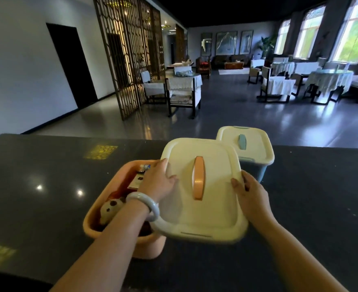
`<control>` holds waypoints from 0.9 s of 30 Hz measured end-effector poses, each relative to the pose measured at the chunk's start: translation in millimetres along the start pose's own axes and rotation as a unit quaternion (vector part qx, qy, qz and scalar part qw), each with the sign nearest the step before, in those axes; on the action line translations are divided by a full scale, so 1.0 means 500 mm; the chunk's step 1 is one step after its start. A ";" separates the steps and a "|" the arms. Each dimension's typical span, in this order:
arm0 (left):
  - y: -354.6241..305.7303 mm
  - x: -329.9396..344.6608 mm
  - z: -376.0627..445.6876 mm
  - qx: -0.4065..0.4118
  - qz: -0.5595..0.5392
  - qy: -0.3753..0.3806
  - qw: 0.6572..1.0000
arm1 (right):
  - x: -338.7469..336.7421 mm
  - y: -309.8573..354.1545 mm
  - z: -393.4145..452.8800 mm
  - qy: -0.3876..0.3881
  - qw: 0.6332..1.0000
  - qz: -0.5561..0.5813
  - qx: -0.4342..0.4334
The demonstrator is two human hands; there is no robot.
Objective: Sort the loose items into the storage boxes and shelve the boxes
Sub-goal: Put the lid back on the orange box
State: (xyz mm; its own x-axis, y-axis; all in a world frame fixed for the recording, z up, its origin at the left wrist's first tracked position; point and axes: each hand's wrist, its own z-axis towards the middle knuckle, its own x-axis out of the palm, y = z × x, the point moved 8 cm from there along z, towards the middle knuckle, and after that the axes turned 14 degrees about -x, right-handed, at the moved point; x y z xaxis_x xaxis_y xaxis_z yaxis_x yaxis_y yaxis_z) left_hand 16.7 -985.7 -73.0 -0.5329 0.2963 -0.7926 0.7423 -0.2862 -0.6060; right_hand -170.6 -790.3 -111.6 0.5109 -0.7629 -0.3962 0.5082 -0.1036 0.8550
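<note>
An orange storage box (119,234) stands open on the dark counter (47,178). Inside it lie a small plush bear (110,208), a card-like packet (137,180) and a tube (145,166). A cream lid with an orange handle (199,192) hovers over the box's right part, shifted to the right. My left hand (156,182) grips the lid's left edge, a pale bangle on that wrist. My right hand (251,193) grips its right edge. Behind stands a blue box (256,169) closed with a cream lid (245,144).
The counter's far edge runs just behind the blue box. Beyond lies a dim dining room with a lattice screen (129,49), covered tables and chairs (184,89), and bright windows (355,32) at the right.
</note>
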 end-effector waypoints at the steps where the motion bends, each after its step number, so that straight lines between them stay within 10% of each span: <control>1: 0.028 -0.034 0.015 -0.005 0.005 -0.006 1.000 | 0.032 0.021 0.007 0.005 1.000 0.003 -0.006; 14: 0.311 -0.169 0.142 -0.060 -0.046 0.041 0.996 | 0.358 0.095 -0.017 0.022 0.996 -0.050 0.068; 27: 0.386 -0.085 0.147 -0.022 -0.130 0.130 0.983 | 0.378 0.050 -0.042 0.038 0.992 -0.073 0.097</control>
State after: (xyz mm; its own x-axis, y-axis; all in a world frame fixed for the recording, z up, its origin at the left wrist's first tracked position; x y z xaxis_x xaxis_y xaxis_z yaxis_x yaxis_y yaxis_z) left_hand 152.7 -1120.7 -161.1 -0.5889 0.5787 -0.5641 0.6154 -0.1313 -0.7772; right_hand -46.6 -923.5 -172.0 0.4964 -0.6805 -0.5390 0.4424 -0.3359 0.8315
